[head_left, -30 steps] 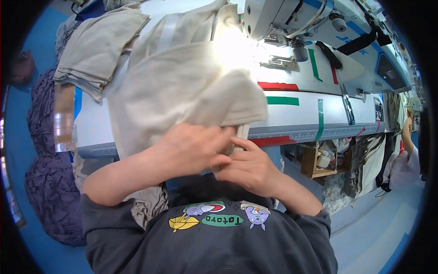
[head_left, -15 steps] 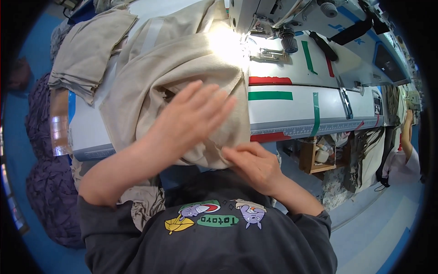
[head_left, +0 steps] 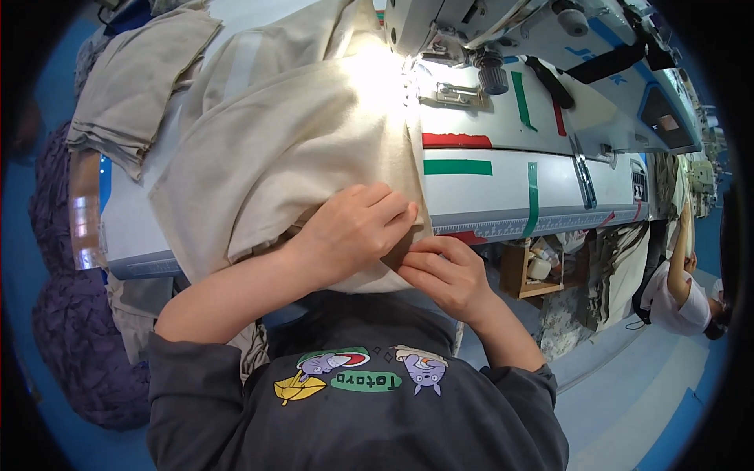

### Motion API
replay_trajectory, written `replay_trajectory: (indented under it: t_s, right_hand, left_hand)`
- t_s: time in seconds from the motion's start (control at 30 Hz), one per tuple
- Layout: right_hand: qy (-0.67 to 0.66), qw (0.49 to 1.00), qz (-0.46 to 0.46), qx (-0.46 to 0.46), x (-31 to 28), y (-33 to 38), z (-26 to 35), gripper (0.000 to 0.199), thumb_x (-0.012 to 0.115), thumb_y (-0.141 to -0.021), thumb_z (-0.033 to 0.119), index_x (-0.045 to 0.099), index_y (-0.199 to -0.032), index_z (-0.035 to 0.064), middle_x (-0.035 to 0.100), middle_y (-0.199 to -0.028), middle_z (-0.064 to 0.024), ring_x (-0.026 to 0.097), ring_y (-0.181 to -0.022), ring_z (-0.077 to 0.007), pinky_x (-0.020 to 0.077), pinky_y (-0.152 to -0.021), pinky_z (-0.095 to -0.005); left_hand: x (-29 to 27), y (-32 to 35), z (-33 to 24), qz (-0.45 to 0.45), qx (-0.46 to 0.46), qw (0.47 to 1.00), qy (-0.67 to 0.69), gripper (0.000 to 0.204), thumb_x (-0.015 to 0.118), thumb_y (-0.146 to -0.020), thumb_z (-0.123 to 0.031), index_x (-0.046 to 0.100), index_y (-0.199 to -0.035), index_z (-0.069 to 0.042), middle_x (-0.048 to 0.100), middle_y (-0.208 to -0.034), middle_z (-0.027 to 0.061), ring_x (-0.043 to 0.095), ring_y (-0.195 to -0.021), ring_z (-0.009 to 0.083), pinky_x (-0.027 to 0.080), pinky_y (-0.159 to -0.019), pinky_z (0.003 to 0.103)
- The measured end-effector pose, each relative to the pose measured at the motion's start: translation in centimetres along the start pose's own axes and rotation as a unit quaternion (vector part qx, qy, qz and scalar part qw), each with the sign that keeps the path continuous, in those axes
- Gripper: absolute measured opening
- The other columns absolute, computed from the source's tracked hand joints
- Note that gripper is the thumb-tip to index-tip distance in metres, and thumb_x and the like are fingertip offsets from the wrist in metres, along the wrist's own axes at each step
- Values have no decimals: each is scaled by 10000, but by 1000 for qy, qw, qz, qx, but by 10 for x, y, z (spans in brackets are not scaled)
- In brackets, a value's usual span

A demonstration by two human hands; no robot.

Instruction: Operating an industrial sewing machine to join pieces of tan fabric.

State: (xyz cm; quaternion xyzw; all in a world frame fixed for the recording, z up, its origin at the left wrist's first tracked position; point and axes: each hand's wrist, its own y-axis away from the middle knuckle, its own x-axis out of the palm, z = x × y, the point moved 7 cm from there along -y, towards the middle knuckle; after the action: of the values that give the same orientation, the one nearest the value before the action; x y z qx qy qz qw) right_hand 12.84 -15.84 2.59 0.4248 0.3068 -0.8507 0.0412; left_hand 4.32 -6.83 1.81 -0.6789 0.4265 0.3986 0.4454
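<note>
A large piece of beige fabric (head_left: 267,157) spreads over the sewing table and hangs past its front edge. Its right edge runs up beneath the head of a white sewing machine (head_left: 400,31), where lamp glare hides the needle area. My left hand (head_left: 353,231) is closed on the fabric near that right edge, thumb and fingers pinched together. Just to its right and slightly nearer me, my right hand (head_left: 448,275) grips the fabric's edge between thumb and curled fingers. A dark fold opens between the two hands.
Folded beige pieces (head_left: 141,86) lie stacked at the left. Dark tweezers (head_left: 583,173) rest on the table right of the fabric, beyond the ruler strip (head_left: 510,228). A wooden box (head_left: 518,271) sits below the edge. Purple cloth (head_left: 82,337) is heaped left; another person (head_left: 679,298) works far right.
My left hand went from lying stretched over the fabric to a pinch near its right edge. The fabric's middle folds have smoothed out. My right hand keeps its grip on the edge.
</note>
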Motion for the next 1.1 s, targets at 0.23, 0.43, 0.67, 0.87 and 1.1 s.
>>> replay_trajectory:
  t_s: [0.23,0.43,0.67,0.87,1.1]
  right_hand:
    - [68,996,60,-15,-6,-6,9,238,671,-662,94,674,-895,44,630,-913,-41,631,-947,-190,503,-750,-298]
    - [66,987,143,-11,-7,-15,3,232,672,-668,86,654,-895,45,615,-913,-46,630,-914,-200,511,-745,-301]
    - [-83,923,-81,368,-43,-26,-68,114,691,-817,124,641,-900,64,614,-913,-89,641,-830,-259,518,-638,-364]
    - [195,932,7,306,-2,-62,-85,184,687,-856,143,536,-775,75,582,-834,-77,613,-759,-260,510,-634,-365]
    - [223,944,-9,242,-3,-66,-72,200,707,-789,86,512,-747,88,492,-817,-53,556,-785,-251,486,-619,-385]
  left_hand:
    - [-3,7,-2,-49,34,997,38,359,642,-776,-77,663,-1128,-8,618,-1163,80,610,-1094,220,517,-894,327]
    - [-1,0,4,-64,40,996,45,346,637,-780,-75,668,-1117,-4,620,-1143,85,613,-1101,237,524,-926,348]
    - [-4,-4,5,-68,38,996,54,324,619,-796,-84,677,-1102,8,627,-1114,100,616,-1105,253,524,-946,368]
    - [-1,-2,6,-90,38,994,51,264,611,-789,-94,675,-1025,6,616,-1078,96,599,-1101,236,503,-972,368]
    - [-6,-3,12,-134,22,987,89,238,625,-761,-84,676,-972,12,632,-1024,98,623,-1041,247,516,-938,371]
